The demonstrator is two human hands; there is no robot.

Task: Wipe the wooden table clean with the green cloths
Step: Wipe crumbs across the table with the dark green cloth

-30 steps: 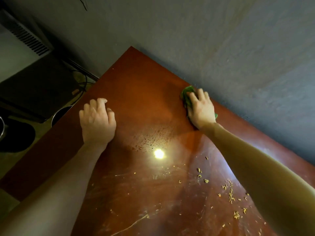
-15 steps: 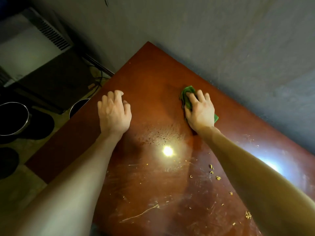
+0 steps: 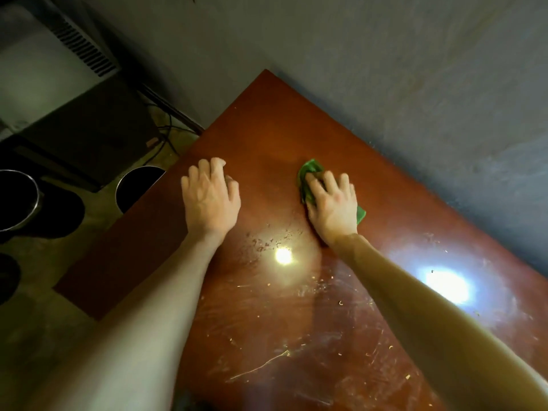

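Observation:
The wooden table is reddish brown and glossy, with one corner pointing away from me at the grey wall. A green cloth lies on it, and my right hand presses flat on it, hiding most of it. Cloth shows past the fingertips and at the right of the wrist. My left hand rests on the bare wood to the left, fingers slightly bent, with nothing seen in it. Small pale crumbs and smears lie on the near part of the table.
The grey wall runs along the table's far right edge. On the floor to the left stand a round metal pot, a second one, cables and a dark box with a vented white unit.
My right hand has slid the cloth a little to the left, away from the wall edge. The left hand stays where it was on the table. My view has shifted right.

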